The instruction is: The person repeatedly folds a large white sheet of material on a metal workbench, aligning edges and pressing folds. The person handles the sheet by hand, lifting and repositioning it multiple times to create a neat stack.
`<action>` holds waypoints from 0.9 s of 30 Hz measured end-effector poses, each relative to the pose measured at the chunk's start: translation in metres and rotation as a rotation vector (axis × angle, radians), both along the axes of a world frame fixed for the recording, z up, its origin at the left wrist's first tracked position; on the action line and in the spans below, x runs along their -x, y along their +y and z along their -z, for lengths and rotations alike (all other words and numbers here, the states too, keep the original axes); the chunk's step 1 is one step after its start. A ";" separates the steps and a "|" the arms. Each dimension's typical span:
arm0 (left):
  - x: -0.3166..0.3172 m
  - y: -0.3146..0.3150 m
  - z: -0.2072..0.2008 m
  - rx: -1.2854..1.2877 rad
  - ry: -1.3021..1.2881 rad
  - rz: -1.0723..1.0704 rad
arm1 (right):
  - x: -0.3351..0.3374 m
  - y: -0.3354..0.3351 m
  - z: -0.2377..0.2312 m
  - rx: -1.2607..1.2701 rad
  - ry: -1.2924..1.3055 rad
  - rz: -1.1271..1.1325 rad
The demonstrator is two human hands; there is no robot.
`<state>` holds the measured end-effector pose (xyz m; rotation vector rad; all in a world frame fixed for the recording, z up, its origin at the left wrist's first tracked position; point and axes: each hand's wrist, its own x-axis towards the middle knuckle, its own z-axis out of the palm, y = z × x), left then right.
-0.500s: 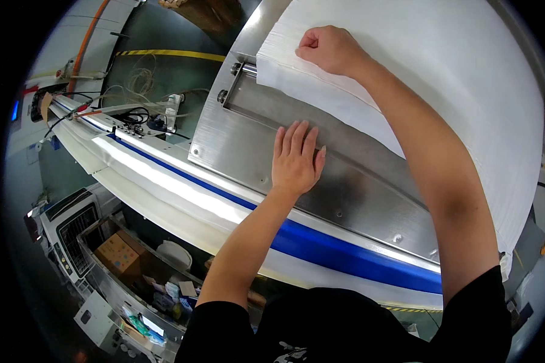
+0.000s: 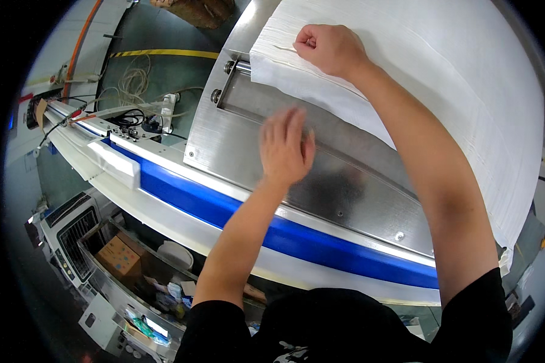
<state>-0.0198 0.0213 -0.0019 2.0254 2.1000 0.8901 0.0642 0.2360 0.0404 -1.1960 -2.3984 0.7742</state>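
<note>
My right hand (image 2: 332,49) rests on the near left part of a thick stack of white sheets (image 2: 442,78). Its fingers are curled closed, and whatever may be inside them is hidden. Fine creases run across the stack's top beside the knuckles. Over a brushed steel plate (image 2: 357,187), my left hand (image 2: 286,145) has its fingers stretched out, blurred by motion. It holds nothing, and I cannot tell whether it touches the plate. A recess with a metal roller (image 2: 243,68) lies along the stack's near side.
A blue strip (image 2: 345,248) runs along the machine's front, with a white block (image 2: 116,162) at its left part. Cables (image 2: 133,115) lie at far left. Below left stands a metal bin (image 2: 109,281) holding a cardboard box (image 2: 120,255). A yellow-black floor line (image 2: 163,53) crosses behind.
My left hand has shifted slightly left and is now blurred. The white piece over the blue strip has moved left, baring more blue. My right hand stays at the stack.
</note>
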 end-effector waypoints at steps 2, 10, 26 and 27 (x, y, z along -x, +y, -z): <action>0.022 0.036 -0.007 -0.131 0.128 -0.028 | -0.002 0.001 0.005 -0.043 0.009 0.012; 0.073 0.093 -0.008 -0.188 0.390 0.033 | 0.000 0.002 0.005 -0.037 0.020 0.022; 0.075 0.062 -0.005 -0.211 0.348 -0.049 | -0.001 0.001 0.002 -0.029 -0.022 0.031; 0.076 0.061 -0.004 -0.218 0.338 -0.051 | 0.000 -0.001 0.000 -0.001 -0.016 0.026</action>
